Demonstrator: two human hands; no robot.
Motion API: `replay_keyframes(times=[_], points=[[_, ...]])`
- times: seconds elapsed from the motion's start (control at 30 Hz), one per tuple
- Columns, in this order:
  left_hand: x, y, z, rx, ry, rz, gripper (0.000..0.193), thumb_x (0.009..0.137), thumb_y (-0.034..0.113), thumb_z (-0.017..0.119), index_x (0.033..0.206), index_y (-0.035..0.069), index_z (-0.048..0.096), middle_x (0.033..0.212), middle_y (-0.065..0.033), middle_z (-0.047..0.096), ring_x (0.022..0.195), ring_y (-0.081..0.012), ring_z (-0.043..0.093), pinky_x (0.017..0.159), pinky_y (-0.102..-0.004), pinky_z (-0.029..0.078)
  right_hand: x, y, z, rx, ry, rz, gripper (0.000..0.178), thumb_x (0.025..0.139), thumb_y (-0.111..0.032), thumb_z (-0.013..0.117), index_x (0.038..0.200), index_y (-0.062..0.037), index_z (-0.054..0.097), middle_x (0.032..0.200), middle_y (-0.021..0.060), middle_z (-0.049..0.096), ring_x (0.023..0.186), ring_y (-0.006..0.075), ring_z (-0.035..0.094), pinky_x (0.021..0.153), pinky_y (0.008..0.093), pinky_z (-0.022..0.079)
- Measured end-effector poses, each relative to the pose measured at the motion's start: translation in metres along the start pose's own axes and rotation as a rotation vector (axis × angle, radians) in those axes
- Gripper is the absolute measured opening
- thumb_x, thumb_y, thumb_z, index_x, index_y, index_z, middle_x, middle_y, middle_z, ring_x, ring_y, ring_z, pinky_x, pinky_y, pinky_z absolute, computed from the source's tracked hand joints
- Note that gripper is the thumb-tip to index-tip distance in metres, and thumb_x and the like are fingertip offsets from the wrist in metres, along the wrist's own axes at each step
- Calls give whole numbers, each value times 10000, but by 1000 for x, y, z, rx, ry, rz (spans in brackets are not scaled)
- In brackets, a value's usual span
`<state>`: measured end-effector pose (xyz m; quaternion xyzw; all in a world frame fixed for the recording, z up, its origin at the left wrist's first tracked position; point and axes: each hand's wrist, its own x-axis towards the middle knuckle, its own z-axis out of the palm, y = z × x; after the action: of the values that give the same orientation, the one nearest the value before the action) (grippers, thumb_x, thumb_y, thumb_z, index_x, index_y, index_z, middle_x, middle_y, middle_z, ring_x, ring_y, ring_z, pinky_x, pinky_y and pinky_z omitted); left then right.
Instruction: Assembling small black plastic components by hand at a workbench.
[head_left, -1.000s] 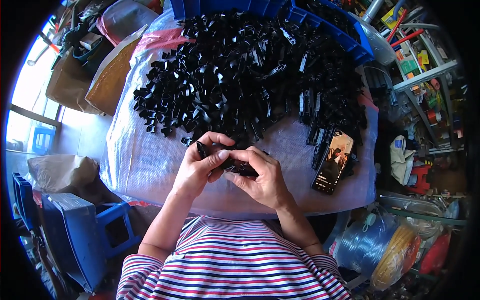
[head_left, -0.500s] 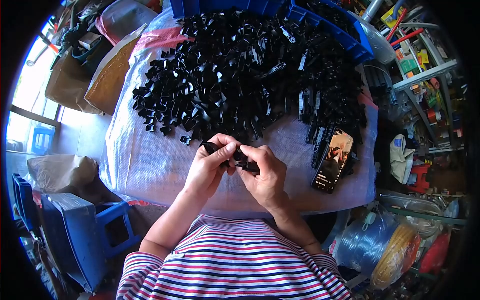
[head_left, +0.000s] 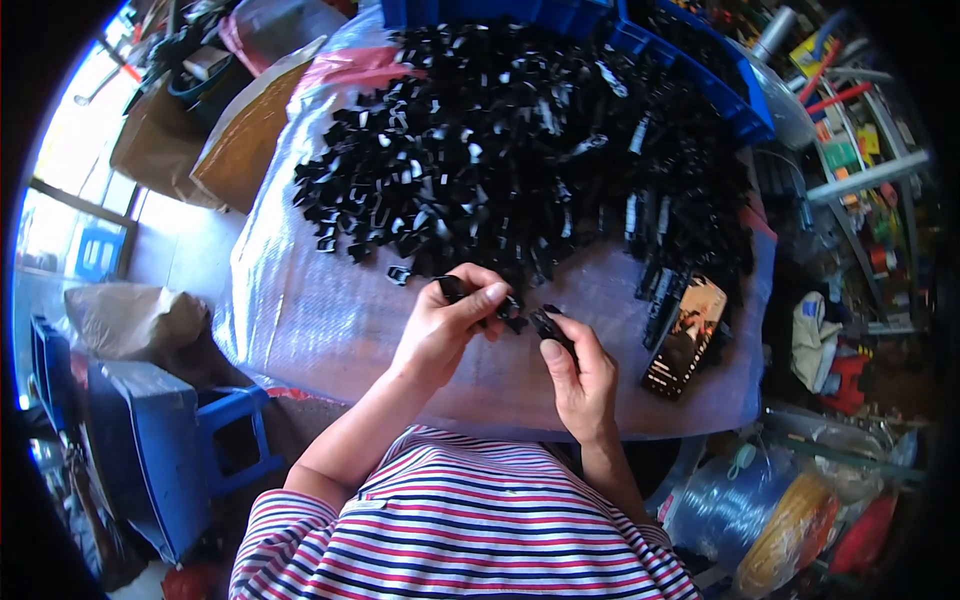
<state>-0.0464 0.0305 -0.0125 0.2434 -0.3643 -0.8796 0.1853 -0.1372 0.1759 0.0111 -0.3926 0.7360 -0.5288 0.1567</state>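
My left hand point(head_left: 440, 325) is closed, with a small curved black plastic part point(head_left: 452, 288) against its palm side. Another black piece point(head_left: 512, 314) pokes out past its thumb tip. A little to the right, my right hand point(head_left: 586, 378) pinches a narrow black plastic clip-like part point(head_left: 548, 324) between thumb and fingers. A short gap separates the two hands. Just beyond them spreads a big heap of black plastic parts point(head_left: 440, 160), some bracket-shaped, on a white woven sheet point(head_left: 320, 330). One loose bracket-shaped part point(head_left: 398, 274) lies by the heap's near edge.
A phone with a lit screen point(head_left: 688, 335) rests on the sheet at right, beside longer black parts point(head_left: 655, 290). Blue crates point(head_left: 500, 14) border the far side. A blue stool point(head_left: 235, 435) stands at lower left. Coiled clear tubing point(head_left: 735, 510) sits at lower right, below cluttered shelves.
My hands, together before, have moved apart; the right one has drawn off to the right with a black part. The whole view has shifted slightly.
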Motion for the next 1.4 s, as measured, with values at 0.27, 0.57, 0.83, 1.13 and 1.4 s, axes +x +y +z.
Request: replay_keyframes(times=[0.27, 0.57, 0.83, 1.13, 1.4], points=[[-6, -4, 3, 40, -4, 41, 119, 840, 133, 621, 882, 32, 574, 714, -34, 571, 612, -114, 541, 566, -234, 429, -1, -6, 4, -33, -43, -30, 199, 881, -163, 567, 994, 0, 581, 755, 105, 614, 625, 164, 583, 573, 257, 453], [-16, -4, 14, 532, 41, 438, 80, 814, 58, 619, 818, -11, 578, 701, -62, 566, 633, -85, 527, 554, -215, 428, 1, -3, 17, 59, -31, 22, 183, 900, -174, 541, 905, 6, 572, 643, 14, 514, 578, 71, 443, 524, 224, 375], [-23, 0, -6, 33, -121, 80, 263, 822, 226, 612, 980, 20, 573, 1052, -106, 581, 924, -199, 563, 803, -299, 447, 26, -15, 13, -175, -264, 11, 297, 910, -326, 495, 891, -30, 516, 707, 134, 573, 630, 259, 580, 575, 328, 437], [-16, 49, -67, 620, 305, 429, 140, 729, 93, 665, 856, 86, 607, 804, -42, 601, 691, -158, 556, 615, -271, 427, 64, 26, 3, -651, -61, -192, 224, 780, -82, 607, 985, -31, 534, 888, 153, 566, 771, 334, 578, 647, 388, 461], [-18, 36, -59, 1572, 339, 623, 216, 604, -6, 614, 799, 79, 573, 780, -84, 546, 765, -288, 563, 660, -366, 454, 34, 25, -17, 985, -388, 403, 480, 901, -257, 524, 1259, 35, 393, 915, 69, 536, 697, 103, 501, 625, 234, 433]])
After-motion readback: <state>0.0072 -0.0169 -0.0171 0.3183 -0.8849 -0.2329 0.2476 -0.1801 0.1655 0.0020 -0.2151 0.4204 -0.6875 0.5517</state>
